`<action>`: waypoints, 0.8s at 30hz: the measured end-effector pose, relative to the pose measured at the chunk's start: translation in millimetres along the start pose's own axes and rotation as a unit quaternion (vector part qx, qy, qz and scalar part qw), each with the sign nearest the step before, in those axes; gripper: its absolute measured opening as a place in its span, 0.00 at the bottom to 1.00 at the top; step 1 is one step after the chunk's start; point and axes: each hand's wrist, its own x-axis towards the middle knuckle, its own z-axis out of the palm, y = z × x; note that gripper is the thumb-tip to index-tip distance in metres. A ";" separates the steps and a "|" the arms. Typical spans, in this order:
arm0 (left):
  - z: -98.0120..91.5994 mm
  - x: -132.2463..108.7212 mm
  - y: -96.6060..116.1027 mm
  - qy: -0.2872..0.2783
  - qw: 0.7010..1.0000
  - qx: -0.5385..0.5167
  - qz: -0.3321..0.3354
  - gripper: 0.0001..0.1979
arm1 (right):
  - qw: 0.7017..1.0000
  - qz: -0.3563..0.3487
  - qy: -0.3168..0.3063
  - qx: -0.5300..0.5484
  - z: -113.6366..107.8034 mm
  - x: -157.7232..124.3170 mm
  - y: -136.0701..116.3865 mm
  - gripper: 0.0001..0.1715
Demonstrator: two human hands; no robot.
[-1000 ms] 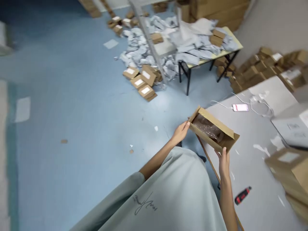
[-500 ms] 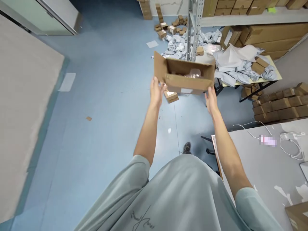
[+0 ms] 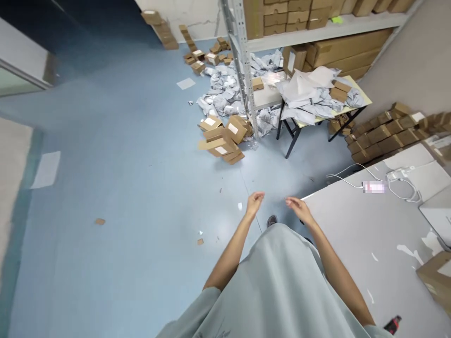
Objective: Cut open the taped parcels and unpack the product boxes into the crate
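Observation:
Above the floor in front of my shirt, my left hand is empty, its fingers loosely bent and parted from the thumb. My right hand faces it across a gap, also empty with fingers partly extended, near the corner of a grey table. Farther ahead on the blue floor, an open cardboard box lies among other cardboard boxes, apart from both hands. Its inside is mostly hidden.
Grey mailing bags are heaped beside a metal shelf post. A small table bears more bags. Stacked boxes line the right wall. A white cable and a red-black tool lie on the grey table.
Both hands have let go of the open cardboard box and drawn back toward my body. The box now lies on the floor by the other boxes. The view has shifted rightward.

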 end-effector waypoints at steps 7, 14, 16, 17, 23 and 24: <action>117.2 -37.9 -17.4 -0.246 0.968 0.045 -0.004 0.14 | 0.965 0.089 0.217 0.115 -84.8 -113.7 53.9 0.48; 216.3 -84.1 -4.5 -0.454 0.884 0.112 0.021 0.21 | 0.861 0.074 0.439 0.245 -115.1 -212.1 87.0 0.49; 244.9 -104.9 -2.5 -0.498 0.857 0.132 0.027 0.23 | 0.824 0.066 0.490 0.276 -129.5 -235.4 97.8 0.50; 259.8 -117.2 -2.7 -0.515 0.845 0.140 0.028 0.23 | 0.807 0.060 0.511 0.289 -138.4 -247.3 103.9 0.50; 355.4 -215.5 -23.2 -0.565 0.809 0.162 0.021 0.26 | 0.744 0.015 0.582 0.328 -208.1 -317.7 153.1 0.46; 371.8 -234.1 -29.5 -0.573 0.802 0.167 0.019 0.26 | 0.737 0.011 0.590 0.329 -221.7 -328.0 163.0 0.46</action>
